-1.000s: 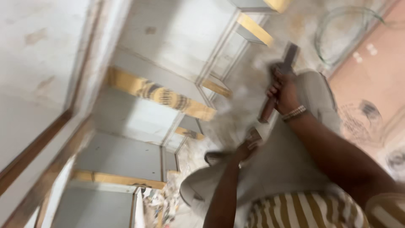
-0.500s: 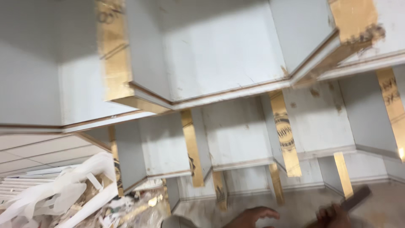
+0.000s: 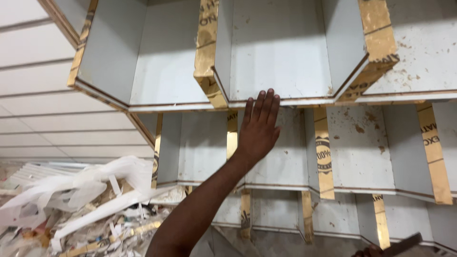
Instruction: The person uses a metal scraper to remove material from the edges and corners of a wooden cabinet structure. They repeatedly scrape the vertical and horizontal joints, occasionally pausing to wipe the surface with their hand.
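— Where was the left hand (image 3: pixel 259 128)?

— Raised with the arm stretched up, palm flat against the white laminated shelving unit with gold-taped edges (image 3: pixel 281 62). Its fingers (image 3: pixel 266 104) were straight and close together, gripping nothing; the tips lay over the front edge of the upper shelf board, and the palm covered the back panel just beneath that edge.

— And the right hand (image 3: pixel 369 251)?

— Only a sliver showed at the bottom edge. It was closed around a dark, flat, bar-shaped tool (image 3: pixel 402 245) that slanted up to the right, well apart from the left hand and low in front of the bottom compartments. What kind of tool it was I could not tell.

— Anything else nearby?

— A heap of torn white plastic film and paper scraps (image 3: pixel 81 204) lay at the lower left, beside the unit, under a white grooved wall panel (image 3: pixel 43 95).
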